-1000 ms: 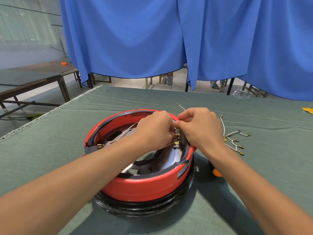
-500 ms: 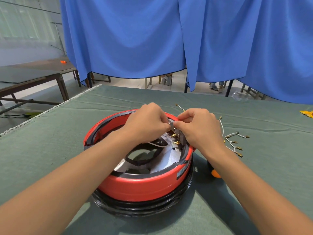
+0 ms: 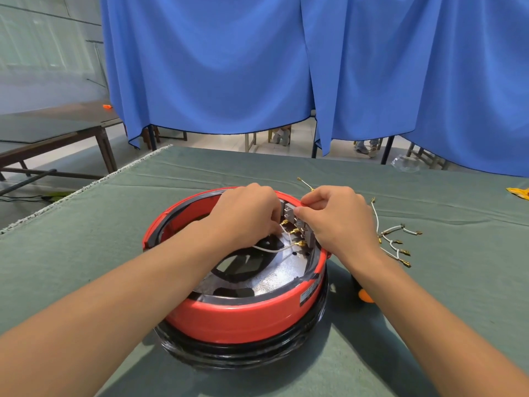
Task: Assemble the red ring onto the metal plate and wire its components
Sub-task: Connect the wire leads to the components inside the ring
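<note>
Two hands worked at the grey terminal block [image 3: 297, 222] on the inner wall of the red ring [image 3: 243, 316], at about one o'clock on its rim. Half a second before, the left hand [image 3: 246, 216] had covered the block's brass terminals; now it sat lower and further left, leaving three of them in view, with a white wire [image 3: 272, 249] running out from under its curled fingers to the lowest one. What those fingers pinched was hidden, so I cannot tell its grip. The right hand [image 3: 337, 219] stayed clenched on the block's top edge, steadying it. The ring sat on the metal plate [image 3: 274, 279], mid-counter [image 3: 86, 253]. Judging by this, one lead was seated; the spare wires [image 3: 396, 242] at three o'clock suggest more remained.
</note>
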